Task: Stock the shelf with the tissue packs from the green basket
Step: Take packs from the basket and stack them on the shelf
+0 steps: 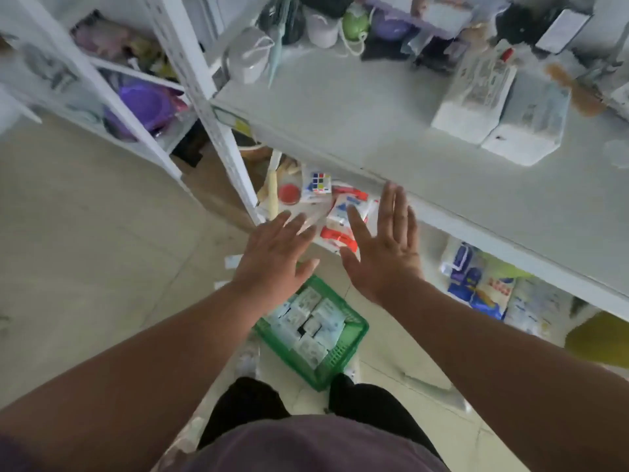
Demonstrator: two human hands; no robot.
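Both hands, left hand [272,257] and right hand [384,247], hover with fingers straight and spread, holding nothing. Below them the green plastic basket [343,356] of pale tissue packs [306,321] sits on the floor, its long axis running diagonally toward the white metal shelf [391,131].

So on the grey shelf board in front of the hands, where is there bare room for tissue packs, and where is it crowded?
The grey shelf board lies bare across its middle and front edge, between the white slotted upright and the white boxed packs. The back edge is crowded with hanging goods; the lower tier around the red-and-white packs is packed.
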